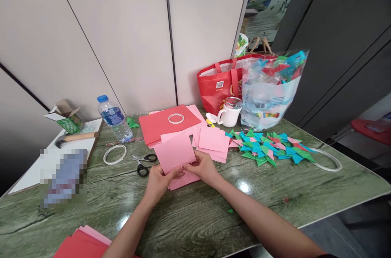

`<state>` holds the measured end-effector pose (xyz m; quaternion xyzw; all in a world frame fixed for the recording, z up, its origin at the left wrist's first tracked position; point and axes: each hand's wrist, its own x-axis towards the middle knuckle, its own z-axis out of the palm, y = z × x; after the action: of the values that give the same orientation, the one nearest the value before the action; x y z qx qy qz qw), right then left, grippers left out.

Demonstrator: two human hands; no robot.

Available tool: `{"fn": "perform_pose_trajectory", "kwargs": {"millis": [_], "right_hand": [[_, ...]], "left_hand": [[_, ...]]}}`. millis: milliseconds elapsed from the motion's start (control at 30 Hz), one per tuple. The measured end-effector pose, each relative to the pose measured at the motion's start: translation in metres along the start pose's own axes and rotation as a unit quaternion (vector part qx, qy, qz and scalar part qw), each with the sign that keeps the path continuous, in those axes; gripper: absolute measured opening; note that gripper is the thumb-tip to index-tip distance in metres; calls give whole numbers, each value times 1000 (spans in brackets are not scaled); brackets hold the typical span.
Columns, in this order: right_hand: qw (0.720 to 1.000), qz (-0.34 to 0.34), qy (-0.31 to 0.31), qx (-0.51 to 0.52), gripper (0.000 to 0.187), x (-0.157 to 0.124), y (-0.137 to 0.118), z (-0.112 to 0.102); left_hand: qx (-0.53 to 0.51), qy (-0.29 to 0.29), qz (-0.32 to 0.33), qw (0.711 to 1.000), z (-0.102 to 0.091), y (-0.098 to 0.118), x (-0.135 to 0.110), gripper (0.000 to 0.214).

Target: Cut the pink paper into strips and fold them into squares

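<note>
Both of my hands pinch the lower edge of a pink sheet of paper [174,153], which is tilted up above the table. My left hand [161,178] grips its lower left part, thumb pointing inward. At the lower right, my right hand [203,166] closes on the same sheet. Beneath it more pink paper [186,180] shows partly, the rest covered by the sheet and my hands. A stack of pink squares [213,143] lies just right of the held sheet. Scissors with black handles [143,164] rest left of my left hand.
Red sheets [165,123] bear a tape roll [176,118]; another tape roll [115,154] lies left. A water bottle [114,119], white mug [229,113], red bag [214,87] and plastic bag [265,99] stand behind. Folded paper pieces [269,148] are piled right, a hammer [76,138] left.
</note>
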<state>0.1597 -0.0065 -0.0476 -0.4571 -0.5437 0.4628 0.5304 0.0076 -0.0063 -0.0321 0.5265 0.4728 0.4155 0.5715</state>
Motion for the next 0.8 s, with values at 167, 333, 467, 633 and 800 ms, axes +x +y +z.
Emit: {"fn": "perform_pose_trajectory", "kwargs": {"millis": [167,333,467,633,800], "right_hand": [[999,19,13,27,22,8,1,-12],[990,16,101,102,27,21,-1,-36],[987,28,66,141,31,19,-5,-33],[992,43,-40,113,46,8,1,-13],[993,47,12,105,31,11,3,-15]], "left_hand": [[-16,20,-4,1000,-4,8,-1,26],[-38,60,8,997,-18,17,3,25],[-34,45,4,998,-19,15,4,25],[-7,8,1,1000,-13,11,2,24],[3,5,-6,1000,-14,13,1,23]]}}
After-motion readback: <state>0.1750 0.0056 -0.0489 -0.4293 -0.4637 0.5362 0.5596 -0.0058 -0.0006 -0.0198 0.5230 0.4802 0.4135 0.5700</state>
